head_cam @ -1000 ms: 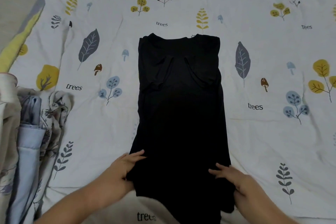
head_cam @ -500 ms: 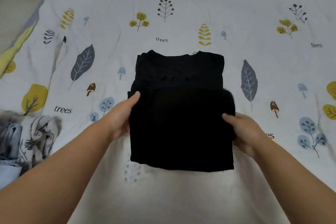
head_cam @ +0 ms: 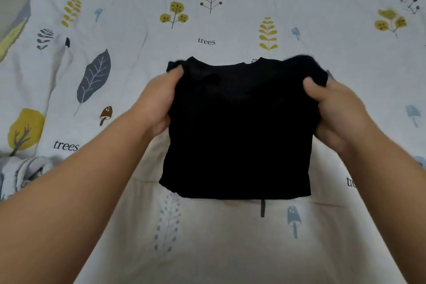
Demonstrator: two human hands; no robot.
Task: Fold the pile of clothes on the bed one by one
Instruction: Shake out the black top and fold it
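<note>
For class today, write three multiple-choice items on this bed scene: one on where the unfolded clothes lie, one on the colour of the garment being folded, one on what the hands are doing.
1. Where is the pile of unfolded clothes?
A. at the left edge of the bed
B. at the right edge
C. on top of the garment

2. What colour is the garment?
A. yellow
B. black
C. red

3. What are the left hand and right hand doing?
A. resting flat on the bedsheet
B. pointing
C. gripping the garment's two sides

Key: 1 A, the crumpled pile shows at the left edge; 2 B, the fabric is plain black; 3 C, thumbs curl over its upper corners.
</note>
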